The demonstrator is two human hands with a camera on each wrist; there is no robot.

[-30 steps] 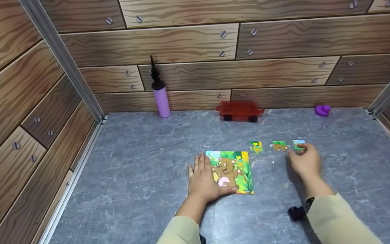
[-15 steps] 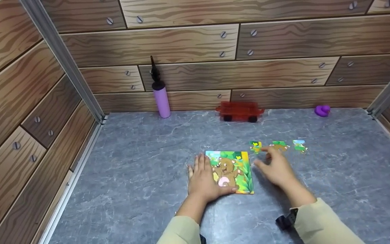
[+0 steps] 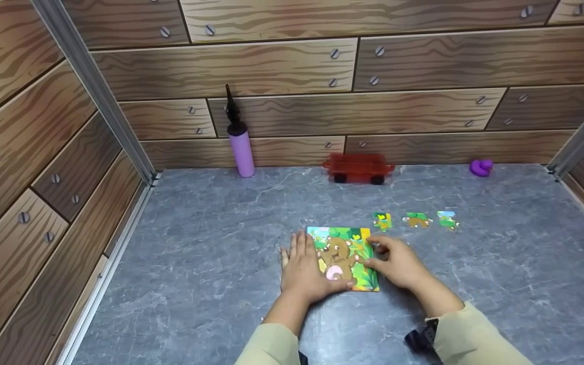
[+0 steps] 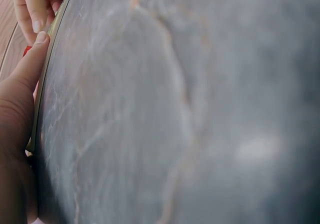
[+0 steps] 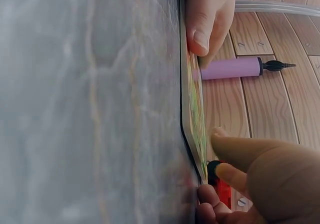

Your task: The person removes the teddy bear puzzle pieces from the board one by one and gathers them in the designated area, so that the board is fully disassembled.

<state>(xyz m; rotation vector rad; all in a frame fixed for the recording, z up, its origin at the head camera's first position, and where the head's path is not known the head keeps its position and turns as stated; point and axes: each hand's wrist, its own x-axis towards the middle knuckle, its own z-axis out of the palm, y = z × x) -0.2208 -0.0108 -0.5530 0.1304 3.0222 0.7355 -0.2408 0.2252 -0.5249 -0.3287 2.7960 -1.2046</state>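
A square jigsaw puzzle (image 3: pixel 340 248) with a brown bear on a green ground lies flat on the grey tabletop. Across its left side rests my left hand (image 3: pixel 302 271), fingers straight and thumb along the near edge. At the right edge is my right hand (image 3: pixel 398 261), its thumb and forefinger apart over the puzzle; I see nothing between them. In the right wrist view, the other fingers of that hand bend beside the edge of the puzzle (image 5: pixel 195 109). Behind and to the right lie a yellow-green piece (image 3: pixel 382 221), a brown-green piece (image 3: pixel 417 219) and a blue-green piece (image 3: pixel 446 218).
Along the back wall stand a purple hand pump (image 3: pixel 242 152) with a black nozzle, a see-through red toy wagon (image 3: pixel 358 168) and a purple rubber duck (image 3: pixel 481 168). Wood-patterned panels (image 3: pixel 282 66) enclose the tabletop (image 3: pixel 211 228) at the back and sides.
My right hand has left the blue-green piece, passed the other loose pieces and come left to the puzzle's right edge. The left hand stays on the puzzle.
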